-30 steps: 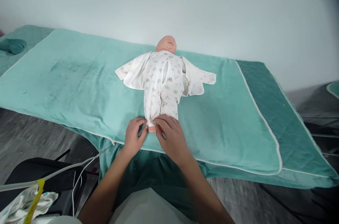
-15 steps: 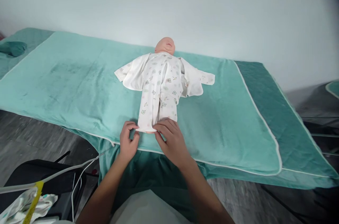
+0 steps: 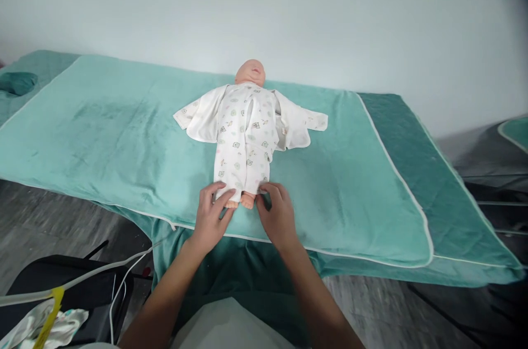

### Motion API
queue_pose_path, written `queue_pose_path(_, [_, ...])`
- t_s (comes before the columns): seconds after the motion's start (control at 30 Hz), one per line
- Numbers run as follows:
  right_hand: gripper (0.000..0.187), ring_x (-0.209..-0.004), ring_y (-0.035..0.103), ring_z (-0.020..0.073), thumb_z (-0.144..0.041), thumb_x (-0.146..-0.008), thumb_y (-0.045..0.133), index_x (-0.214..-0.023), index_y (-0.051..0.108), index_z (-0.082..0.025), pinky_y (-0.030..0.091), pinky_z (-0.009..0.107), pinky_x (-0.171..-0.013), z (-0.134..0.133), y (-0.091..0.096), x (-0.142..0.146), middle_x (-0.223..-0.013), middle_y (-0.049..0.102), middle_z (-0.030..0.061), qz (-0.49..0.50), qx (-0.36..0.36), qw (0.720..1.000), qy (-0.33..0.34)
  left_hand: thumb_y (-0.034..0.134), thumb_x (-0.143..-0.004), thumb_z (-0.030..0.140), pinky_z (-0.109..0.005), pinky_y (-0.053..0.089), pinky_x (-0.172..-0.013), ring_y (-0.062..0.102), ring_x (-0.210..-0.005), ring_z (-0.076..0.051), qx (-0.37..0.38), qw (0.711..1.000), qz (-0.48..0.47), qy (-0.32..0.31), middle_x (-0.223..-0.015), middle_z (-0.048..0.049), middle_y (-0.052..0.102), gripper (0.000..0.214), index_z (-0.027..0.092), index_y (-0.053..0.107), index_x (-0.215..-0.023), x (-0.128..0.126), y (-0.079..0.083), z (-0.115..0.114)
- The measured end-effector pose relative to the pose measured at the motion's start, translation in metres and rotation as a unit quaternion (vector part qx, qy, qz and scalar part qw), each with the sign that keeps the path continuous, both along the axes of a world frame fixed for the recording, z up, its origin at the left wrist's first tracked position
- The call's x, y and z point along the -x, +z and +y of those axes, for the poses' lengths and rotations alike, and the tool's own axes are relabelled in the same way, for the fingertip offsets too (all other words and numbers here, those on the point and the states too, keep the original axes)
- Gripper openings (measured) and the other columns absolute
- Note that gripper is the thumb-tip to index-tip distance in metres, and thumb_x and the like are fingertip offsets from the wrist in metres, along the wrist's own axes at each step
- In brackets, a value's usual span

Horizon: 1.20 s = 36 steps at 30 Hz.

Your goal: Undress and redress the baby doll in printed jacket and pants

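A baby doll [image 3: 251,71] lies on its back on a teal blanket [image 3: 124,134], dressed in a white printed romper [image 3: 243,145] with the sleeves spread out. Both small feet [image 3: 241,201] stick out of the trouser legs. My left hand [image 3: 212,216] pinches the hem of the left trouser leg, fingers closed on the cloth. My right hand [image 3: 278,211] grips the hem of the right trouser leg at the doll's ankle.
The blanket covers a low bed against a pale wall [image 3: 289,7]. A darker teal sheet [image 3: 433,173] shows at the right. At the lower left lie a black object [image 3: 61,283], white cables [image 3: 119,266] and a patterned cloth with a yellow strap [image 3: 45,321].
The trouser legs were pulled down over the feet, then slid back up so both feet show. My hands moved apart, one to each leg hem.
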State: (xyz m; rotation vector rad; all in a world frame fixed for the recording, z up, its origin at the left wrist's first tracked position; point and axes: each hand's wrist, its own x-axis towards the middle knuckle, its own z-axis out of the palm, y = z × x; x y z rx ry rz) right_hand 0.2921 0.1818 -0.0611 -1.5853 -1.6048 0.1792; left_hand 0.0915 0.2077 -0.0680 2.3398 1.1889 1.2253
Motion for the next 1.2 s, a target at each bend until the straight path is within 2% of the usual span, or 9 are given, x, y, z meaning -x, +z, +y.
queue_pose_path(0.13, [0.013, -0.086, 0.064, 0.0188, -0.011, -0.094, 0.056, -0.098, 0.059, -0.023, 0.054, 0.033, -0.078, 0.005, 0.017, -0.001, -0.094, 0.066, 0.0037, 0.053, -0.021, 0.998, 0.034, 0.069, -0.094, 0.018, -0.041, 0.052, -0.101, 0.055, -0.122, -0.024, -0.019, 1.000, 0.000, 0.000, -0.128, -0.0115, 0.056, 0.034, 0.025, 0.064, -0.127, -0.003, 0.002, 0.008])
queue_pose_path(0.3, [0.013, -0.085, 0.064, 0.0160, -0.011, -0.094, 0.056, -0.099, 0.058, -0.023, 0.052, 0.031, -0.077, -0.008, 0.041, -0.002, -0.092, 0.064, 0.0016, 0.109, -0.053, 0.990, 0.077, 0.074, -0.092, 0.030, -0.044, 0.048, -0.105, 0.053, -0.126, -0.026, -0.019, 0.997, 0.056, -0.047, -0.133, -0.0129, 0.058, 0.040, 0.024, 0.061, -0.130, -0.013, 0.010, 0.013])
queue_pose_path(0.43, [0.010, -0.079, 0.063, 0.0148, -0.013, -0.094, 0.057, -0.096, 0.058, -0.023, 0.051, 0.029, -0.073, -0.008, 0.031, -0.004, -0.089, 0.063, 0.0007, 0.114, -0.029, 0.990, 0.083, 0.075, -0.091, 0.036, -0.043, 0.047, -0.100, 0.057, -0.120, -0.026, -0.044, 0.997, 0.056, -0.024, -0.126, -0.0118, 0.062, 0.034, 0.024, 0.064, -0.121, -0.024, 0.009, 0.018])
queue_pose_path(0.57, [0.011, -0.079, 0.062, 0.0152, -0.012, -0.091, 0.057, -0.094, 0.059, -0.023, 0.051, 0.029, -0.071, -0.004, 0.016, -0.011, -0.087, 0.063, 0.0006, 0.111, -0.017, 0.992, 0.049, 0.077, -0.088, 0.045, -0.043, 0.045, -0.098, 0.059, -0.116, -0.027, -0.063, 0.996, 0.070, -0.002, -0.123, -0.0127, 0.064, 0.039, 0.022, 0.065, -0.118, -0.032, 0.007, 0.023])
queue_pose_path(0.63, [0.013, -0.078, 0.061, 0.0152, -0.011, -0.090, 0.056, -0.094, 0.059, -0.023, 0.050, 0.029, -0.071, -0.007, 0.019, -0.013, -0.087, 0.063, 0.0003, 0.105, -0.021, 0.993, 0.046, 0.077, -0.088, 0.047, -0.043, 0.044, -0.098, 0.058, -0.117, -0.028, -0.067, 0.995, 0.073, 0.008, -0.124, -0.0136, 0.064, 0.043, 0.021, 0.065, -0.120, -0.036, 0.008, 0.024])
queue_pose_path(0.83, [0.021, -0.081, 0.062, 0.0157, -0.005, -0.087, 0.054, -0.095, 0.055, -0.024, 0.051, 0.030, -0.073, -0.023, 0.045, -0.012, -0.089, 0.061, 0.0007, 0.089, -0.026, 0.991, 0.098, 0.075, -0.090, 0.045, -0.046, 0.041, -0.100, 0.054, -0.123, -0.031, -0.067, 0.995, 0.070, 0.012, -0.128, -0.0146, 0.063, 0.047, 0.025, 0.064, -0.131, -0.048, 0.009, 0.022])
queue_pose_path(0.97, [0.018, -0.084, 0.063, 0.0170, -0.006, -0.090, 0.054, -0.096, 0.057, -0.023, 0.053, 0.031, -0.076, -0.024, 0.036, -0.018, -0.091, 0.062, 0.0022, 0.061, -0.014, 0.994, 0.087, 0.076, -0.090, 0.032, -0.045, 0.043, -0.101, 0.055, -0.121, -0.030, -0.078, 0.996, 0.051, -0.006, -0.124, -0.0138, 0.064, 0.040, 0.024, 0.065, -0.127, -0.044, 0.001, 0.018])
queue_pose_path(1.07, [0.018, -0.094, 0.066, 0.0196, -0.010, -0.094, 0.057, -0.106, 0.059, -0.023, 0.057, 0.035, -0.082, -0.026, 0.021, -0.022, -0.100, 0.065, 0.0054, 0.031, -0.003, 0.996, 0.080, 0.073, -0.091, 0.021, -0.040, 0.046, -0.097, 0.059, -0.110, -0.025, -0.077, 0.997, 0.031, -0.003, -0.112, -0.0104, 0.064, 0.028, 0.022, 0.065, -0.118, -0.032, -0.002, 0.012])
queue_pose_path(1.2, [0.039, -0.112, 0.066, 0.0245, -0.019, -0.096, 0.064, -0.134, 0.056, -0.026, 0.059, 0.043, -0.094, -0.026, 0.013, -0.015, -0.120, 0.063, 0.0112, 0.007, -0.009, 0.997, 0.079, 0.064, -0.094, 0.015, -0.036, 0.049, -0.087, 0.062, -0.098, -0.019, -0.077, 0.997, -0.007, 0.019, -0.100, -0.0058, 0.062, 0.015, 0.023, 0.064, -0.107, -0.023, 0.006, 0.005])
